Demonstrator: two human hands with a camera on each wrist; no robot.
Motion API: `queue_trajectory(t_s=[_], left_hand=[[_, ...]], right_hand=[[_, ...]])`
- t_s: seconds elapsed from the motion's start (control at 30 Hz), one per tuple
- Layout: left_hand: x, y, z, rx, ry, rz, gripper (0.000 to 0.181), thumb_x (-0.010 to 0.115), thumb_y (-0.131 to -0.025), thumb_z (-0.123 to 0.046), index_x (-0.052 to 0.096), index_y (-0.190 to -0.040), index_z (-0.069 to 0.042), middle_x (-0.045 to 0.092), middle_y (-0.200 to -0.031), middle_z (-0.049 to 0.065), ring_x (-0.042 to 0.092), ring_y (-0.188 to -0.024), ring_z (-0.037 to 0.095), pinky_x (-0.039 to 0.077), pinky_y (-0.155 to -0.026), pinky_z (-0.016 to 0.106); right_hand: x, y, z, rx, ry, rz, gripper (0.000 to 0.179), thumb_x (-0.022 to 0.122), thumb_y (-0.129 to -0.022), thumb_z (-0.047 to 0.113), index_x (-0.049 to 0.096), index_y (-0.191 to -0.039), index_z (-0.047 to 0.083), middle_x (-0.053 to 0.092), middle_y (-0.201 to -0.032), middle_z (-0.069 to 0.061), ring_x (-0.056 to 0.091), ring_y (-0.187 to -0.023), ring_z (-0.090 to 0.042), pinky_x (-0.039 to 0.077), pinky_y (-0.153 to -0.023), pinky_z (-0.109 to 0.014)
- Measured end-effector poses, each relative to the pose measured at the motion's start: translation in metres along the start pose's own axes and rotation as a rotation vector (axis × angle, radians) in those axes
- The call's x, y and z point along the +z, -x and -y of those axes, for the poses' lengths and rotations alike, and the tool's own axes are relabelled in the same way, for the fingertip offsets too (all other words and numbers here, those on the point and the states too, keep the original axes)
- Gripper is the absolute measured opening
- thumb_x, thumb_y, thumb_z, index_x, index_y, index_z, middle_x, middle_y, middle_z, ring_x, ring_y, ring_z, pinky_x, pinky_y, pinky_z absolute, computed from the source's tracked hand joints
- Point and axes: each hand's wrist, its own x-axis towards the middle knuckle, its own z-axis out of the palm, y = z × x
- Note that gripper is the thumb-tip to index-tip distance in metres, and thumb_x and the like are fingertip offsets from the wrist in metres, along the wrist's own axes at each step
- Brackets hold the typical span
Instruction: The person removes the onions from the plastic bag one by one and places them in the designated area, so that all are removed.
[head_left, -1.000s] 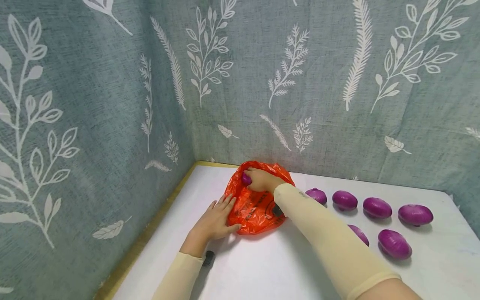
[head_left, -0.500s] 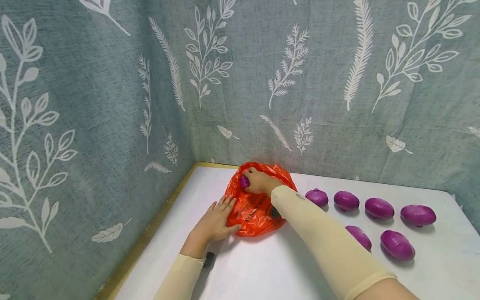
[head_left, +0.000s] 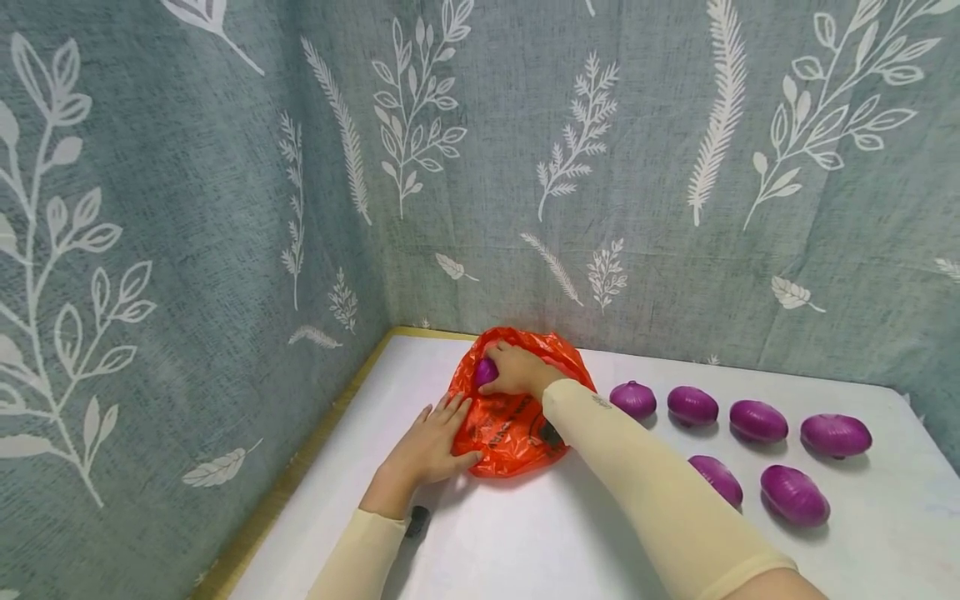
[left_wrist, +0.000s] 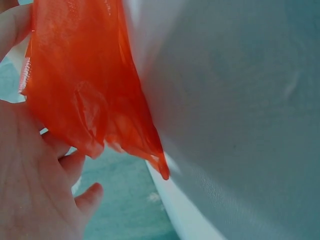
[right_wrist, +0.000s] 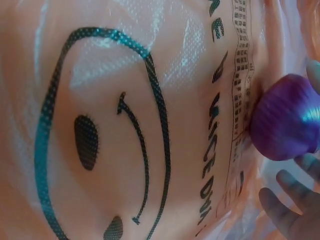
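Note:
An orange-red plastic bag (head_left: 501,442) with dark printing lies with its mouth open near the back of the table. My right hand (head_left: 516,371) reaches inside it and holds a red onion (head_left: 486,372) between thumb and fingers. In the right wrist view the onion (right_wrist: 286,119) shows purple and ribbed, with fingers (right_wrist: 292,200) beneath and the thumb at its upper edge. My left hand (head_left: 429,442) touches the bag's left side, fingers spread and fairly straight. From the left wrist, the bag (left_wrist: 82,75) hangs past that hand (left_wrist: 35,170).
To the right, several red onions stand on the white table (head_left: 510,542): a back row with one onion (head_left: 692,406) and a nearer pair with another (head_left: 795,496). My right forearm partly covers one onion (head_left: 716,481). A patterned curtain (head_left: 645,167) encloses the back and left.
My right hand with the onion has shifted slightly left and lower inside the bag. The left hand has stayed at the bag's side.

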Motion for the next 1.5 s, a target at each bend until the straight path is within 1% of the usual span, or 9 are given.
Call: queue_trajectory(t_s=[0.13, 0.3, 0.53, 0.67, 0.83, 1.0, 1.13, 1.33, 1.5], left_hand=[[0.004, -0.001, -0.002, 0.009, 0.007, -0.003, 0.091, 0.049, -0.089, -0.065, 0.025, -0.154, -0.007, 0.022, -0.159, 0.011, 0.014, -0.146, 0.03, 0.016, -0.116, 0.049], [0.007, -0.001, -0.003, 0.008, 0.003, 0.009, 0.091, 0.047, -0.089, -0.067, 0.025, -0.154, -0.007, 0.022, -0.159, 0.01, 0.014, -0.146, 0.03, 0.016, -0.116, 0.05], [0.004, 0.003, -0.002, 0.009, 0.008, -0.002, 0.09, 0.052, -0.088, -0.064, 0.029, -0.153, -0.005, 0.025, -0.158, 0.012, 0.018, -0.145, 0.033, 0.019, -0.114, 0.052], [0.004, 0.006, 0.001, 0.004, 0.004, 0.002, 0.09, 0.052, -0.088, -0.064, 0.029, -0.153, -0.004, 0.026, -0.158, 0.013, 0.019, -0.145, 0.034, 0.019, -0.114, 0.053], [0.007, 0.003, 0.003, 0.008, -0.002, 0.002, 0.091, 0.05, -0.089, -0.065, 0.028, -0.153, -0.006, 0.024, -0.158, 0.012, 0.017, -0.145, 0.032, 0.018, -0.115, 0.052], [0.009, 0.004, 0.003, 0.003, -0.005, 0.017, 0.09, 0.05, -0.089, -0.066, 0.028, -0.154, -0.007, 0.023, -0.159, 0.012, 0.017, -0.146, 0.033, 0.018, -0.115, 0.052], [0.011, 0.003, 0.001, 0.007, -0.004, 0.017, 0.09, 0.049, -0.089, -0.066, 0.028, -0.154, -0.007, 0.023, -0.159, 0.012, 0.016, -0.146, 0.032, 0.018, -0.115, 0.052], [0.008, 0.0, -0.002, 0.008, -0.002, 0.004, 0.091, 0.05, -0.088, -0.066, 0.027, -0.154, -0.008, 0.023, -0.159, 0.01, 0.016, -0.146, 0.031, 0.017, -0.115, 0.052], [0.004, -0.003, -0.001, 0.023, -0.011, 0.002, 0.091, 0.051, -0.088, -0.065, 0.027, -0.154, -0.008, 0.023, -0.159, 0.012, 0.017, -0.146, 0.032, 0.018, -0.115, 0.053]], right_hand=[[0.003, 0.004, 0.002, 0.021, -0.033, 0.002, 0.071, 0.072, -0.082, 0.055, 0.05, -0.136, 0.015, 0.046, -0.141, -0.009, 0.049, -0.126, -0.027, 0.041, -0.104, -0.044], [0.007, 0.006, 0.005, 0.032, -0.028, 0.039, 0.074, 0.072, -0.081, 0.055, 0.051, -0.139, 0.014, 0.046, -0.143, -0.009, 0.049, -0.127, -0.027, 0.04, -0.105, -0.045], [0.008, 0.014, 0.011, 0.001, 0.003, 0.048, 0.07, 0.071, -0.083, 0.052, 0.052, -0.14, 0.017, 0.045, -0.144, -0.009, 0.049, -0.126, -0.025, 0.039, -0.106, -0.044], [0.008, 0.022, 0.012, -0.019, -0.018, 0.061, 0.069, 0.071, -0.084, 0.051, 0.052, -0.14, 0.016, 0.045, -0.145, -0.01, 0.047, -0.129, -0.025, 0.037, -0.107, -0.043], [0.01, 0.029, 0.011, -0.022, -0.043, 0.061, 0.066, 0.071, -0.085, 0.047, 0.052, -0.14, 0.016, 0.049, -0.142, -0.008, 0.046, -0.13, -0.025, 0.035, -0.109, -0.042], [0.013, 0.035, 0.011, -0.063, -0.062, 0.065, 0.063, 0.071, -0.085, 0.048, 0.056, -0.137, 0.014, 0.053, -0.139, -0.006, 0.045, -0.13, -0.024, 0.036, -0.108, -0.041], [0.015, 0.038, 0.007, -0.056, -0.067, 0.051, 0.062, 0.069, -0.086, 0.048, 0.056, -0.137, 0.015, 0.051, -0.14, -0.006, 0.046, -0.13, -0.024, 0.037, -0.108, -0.042], [0.011, 0.041, -0.003, -0.043, -0.179, 0.031, 0.06, 0.069, -0.089, 0.04, 0.054, -0.139, 0.012, 0.052, -0.138, -0.008, 0.048, -0.127, -0.024, 0.038, -0.106, -0.04], [0.004, 0.044, -0.011, -0.025, -0.253, 0.041, 0.061, 0.069, -0.089, 0.04, 0.053, -0.14, 0.012, 0.055, -0.136, -0.006, 0.052, -0.123, -0.022, 0.042, -0.103, -0.039]])
